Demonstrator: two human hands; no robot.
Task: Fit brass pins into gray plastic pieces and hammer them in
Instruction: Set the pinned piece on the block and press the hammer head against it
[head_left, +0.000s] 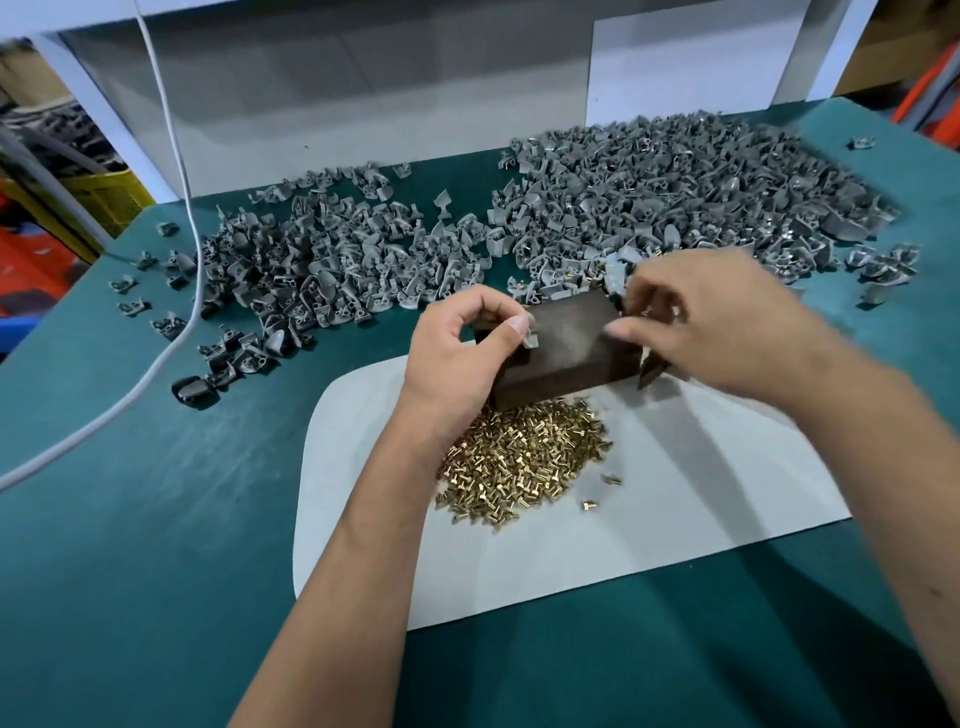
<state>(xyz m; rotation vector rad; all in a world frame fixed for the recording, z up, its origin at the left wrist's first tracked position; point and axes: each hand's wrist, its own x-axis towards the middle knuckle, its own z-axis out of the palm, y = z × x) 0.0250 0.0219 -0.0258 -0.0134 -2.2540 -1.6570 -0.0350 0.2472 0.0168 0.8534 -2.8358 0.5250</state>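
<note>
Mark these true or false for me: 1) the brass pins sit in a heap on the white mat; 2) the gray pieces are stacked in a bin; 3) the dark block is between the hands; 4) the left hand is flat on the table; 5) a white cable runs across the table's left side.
1) True: the brass pins are heaped on the white mat.
2) False: the gray pieces lie loose in piles on the table.
3) True: the dark block sits between both hands.
4) False: the left hand is raised, pinching a small gray piece.
5) True: the white cable crosses there.
</note>
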